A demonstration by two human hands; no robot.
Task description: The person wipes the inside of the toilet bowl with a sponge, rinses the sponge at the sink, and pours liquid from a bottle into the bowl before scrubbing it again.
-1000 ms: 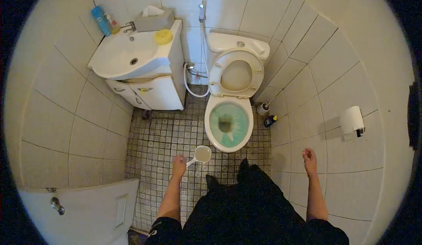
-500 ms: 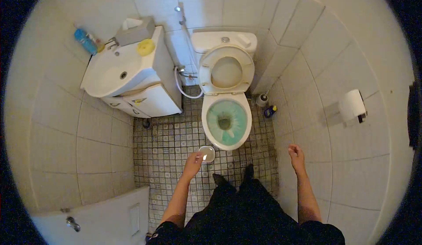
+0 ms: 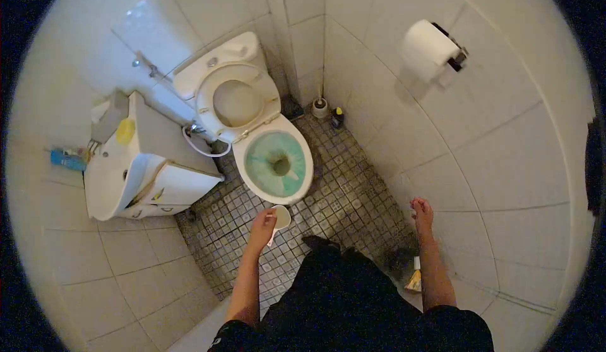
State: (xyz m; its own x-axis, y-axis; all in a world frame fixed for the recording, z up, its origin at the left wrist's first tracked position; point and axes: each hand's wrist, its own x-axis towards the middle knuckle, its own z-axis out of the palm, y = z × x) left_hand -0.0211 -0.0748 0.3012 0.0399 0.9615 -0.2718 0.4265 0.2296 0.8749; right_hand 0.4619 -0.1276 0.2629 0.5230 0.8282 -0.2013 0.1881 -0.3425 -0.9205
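White-tiled bathroom, patterned mosaic floor. Left: white ceramic basin. Centre: white toilet, seat up. Left hand fingers clamped on small white plastic scoop; light, stiff, likely slippery wet, best gripped by handle. Right hand empty, fingers loosely apart.

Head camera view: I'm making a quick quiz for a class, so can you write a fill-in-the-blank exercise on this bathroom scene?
1. The left hand holds a small white ____ by its handle.
2. The toilet bowl is coated in a ____ coloured liquid, with the seat raised.
3. The right hand holds ____.
4. A yellow sponge rests on the ____.

Missing words: scoop; blue-green; nothing; sink
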